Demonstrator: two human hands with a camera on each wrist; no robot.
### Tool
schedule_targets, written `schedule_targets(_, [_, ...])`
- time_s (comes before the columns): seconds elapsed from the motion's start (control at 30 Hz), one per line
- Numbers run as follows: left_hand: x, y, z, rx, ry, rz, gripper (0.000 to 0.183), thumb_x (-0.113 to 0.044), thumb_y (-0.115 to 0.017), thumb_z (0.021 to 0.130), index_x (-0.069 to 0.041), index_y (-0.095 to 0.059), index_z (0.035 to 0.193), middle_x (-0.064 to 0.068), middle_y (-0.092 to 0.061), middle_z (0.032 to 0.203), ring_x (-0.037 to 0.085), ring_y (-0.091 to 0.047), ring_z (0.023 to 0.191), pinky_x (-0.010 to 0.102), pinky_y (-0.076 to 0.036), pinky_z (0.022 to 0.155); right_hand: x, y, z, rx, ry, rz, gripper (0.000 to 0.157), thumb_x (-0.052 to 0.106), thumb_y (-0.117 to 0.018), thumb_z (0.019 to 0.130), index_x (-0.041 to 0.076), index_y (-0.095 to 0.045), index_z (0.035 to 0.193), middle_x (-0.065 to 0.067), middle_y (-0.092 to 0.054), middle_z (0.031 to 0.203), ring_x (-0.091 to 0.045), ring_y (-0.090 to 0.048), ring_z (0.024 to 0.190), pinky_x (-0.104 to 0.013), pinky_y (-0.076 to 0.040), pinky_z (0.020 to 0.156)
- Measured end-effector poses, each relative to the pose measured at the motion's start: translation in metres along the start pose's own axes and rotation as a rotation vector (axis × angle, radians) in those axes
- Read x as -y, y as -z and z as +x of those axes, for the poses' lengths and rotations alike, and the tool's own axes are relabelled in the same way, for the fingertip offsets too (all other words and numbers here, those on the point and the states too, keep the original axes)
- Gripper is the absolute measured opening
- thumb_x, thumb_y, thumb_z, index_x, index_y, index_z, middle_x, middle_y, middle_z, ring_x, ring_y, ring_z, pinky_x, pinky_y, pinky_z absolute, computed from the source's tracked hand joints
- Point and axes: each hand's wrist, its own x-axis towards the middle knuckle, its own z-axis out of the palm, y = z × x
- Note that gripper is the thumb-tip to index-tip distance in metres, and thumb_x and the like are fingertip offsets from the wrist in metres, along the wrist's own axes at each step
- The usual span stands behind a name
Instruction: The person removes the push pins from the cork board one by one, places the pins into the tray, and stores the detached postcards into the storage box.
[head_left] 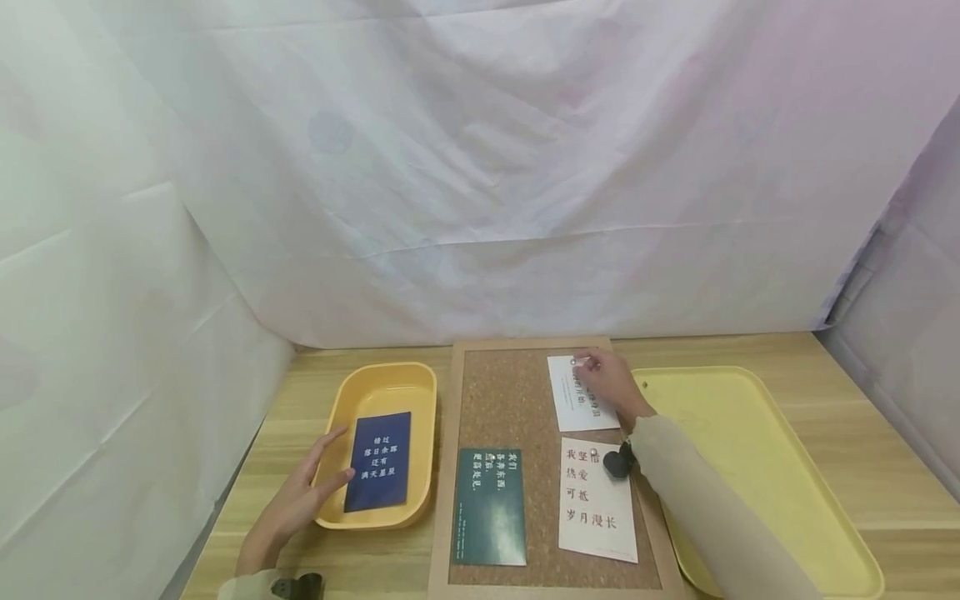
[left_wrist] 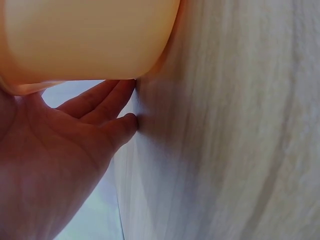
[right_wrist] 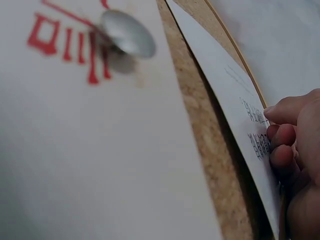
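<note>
My left hand (head_left: 296, 492) rests at the left side of a deep yellow tray (head_left: 422, 400), its thumb over the rim beside a dark blue card (head_left: 380, 461) lying inside. In the left wrist view, the fingertips (left_wrist: 131, 121) rest on the table under the tray's outer wall. At the corkboard's upper right, my right hand (head_left: 609, 382) pinches a silver thumbtack (head_left: 573, 362) at the top left of a white card (head_left: 564, 400). In the right wrist view, the curled fingers (right_wrist: 283, 134) lie against this card, whose near edge lifts off the cork; the tack is hidden there.
Pinned to the wood-framed corkboard (head_left: 543, 500) are a green card (head_left: 491, 521) and a white card with red writing (head_left: 597, 537), each with a tack. A shallow yellow tray (head_left: 720, 433) stands to the right, under my right forearm. White cloth (head_left: 480, 275) hangs behind the table.
</note>
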Motion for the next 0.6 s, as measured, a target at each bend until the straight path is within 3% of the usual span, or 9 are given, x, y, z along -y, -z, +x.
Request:
schedule_targets(0.37, [0.0001,0.0051,-0.0044,0.017,0.021,0.010,0.067,-0.032,-0.061,0.098,-0.028,-0.026,0.155,0.016,-0.016,0.165,0.052,-0.011,0.146,0.080,-0.017,0.104,0.0054,-0.0050,-0.0014,-0.021,0.014,0.000,0.030,0.016,-0.063,0.096,0.006,-0.067,0.125,-0.015,-0.069,0.107,-0.026,-0.062,0.094,-0.037,-0.050,0.079])
schedule_targets(0.6, [0.0022,0.0061,-0.0056,0.006,0.020,0.034,0.068,-0.034,-0.061,0.098,-0.029,-0.026,0.155,0.016,-0.017,0.164,0.053,-0.014,0.146,0.080,-0.020,0.103,0.0085,-0.0083,0.0027,0.002,-0.087,0.046,0.030,0.020,-0.063,0.096,0.011,-0.068,0.125,-0.014,-0.068,0.111,-0.026,-0.062,0.094,-0.039,-0.050,0.082])
